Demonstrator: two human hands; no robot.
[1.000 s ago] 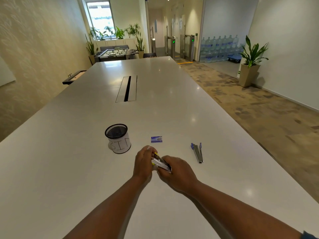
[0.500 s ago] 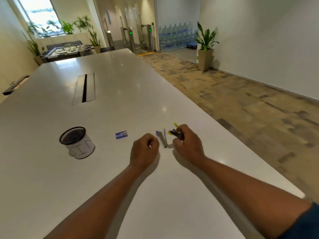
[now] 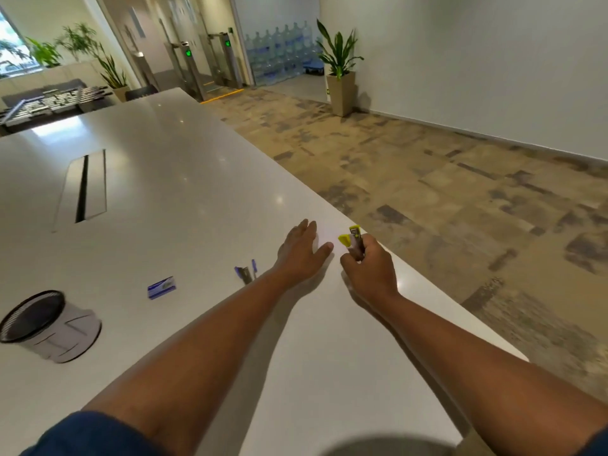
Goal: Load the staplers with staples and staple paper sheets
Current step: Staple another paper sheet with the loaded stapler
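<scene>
The right hand (image 3: 368, 268) grips the yellow stapler (image 3: 352, 240) and has carried it out to the right, near the table (image 3: 197, 192) edge. A moment ago both hands were on it. Now the left hand (image 3: 301, 255) has let go and reaches forward with straight fingers, flat on the table. Maybe white paper lies under it, but I cannot tell. The blue stapler (image 3: 245, 274) and staple box (image 3: 161, 287) sit behind, untouched. I think stapling comes next.

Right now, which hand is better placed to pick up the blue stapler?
Left. The left hand is open and free beside the blue stapler; the right hand holds the yellow stapler.
</scene>
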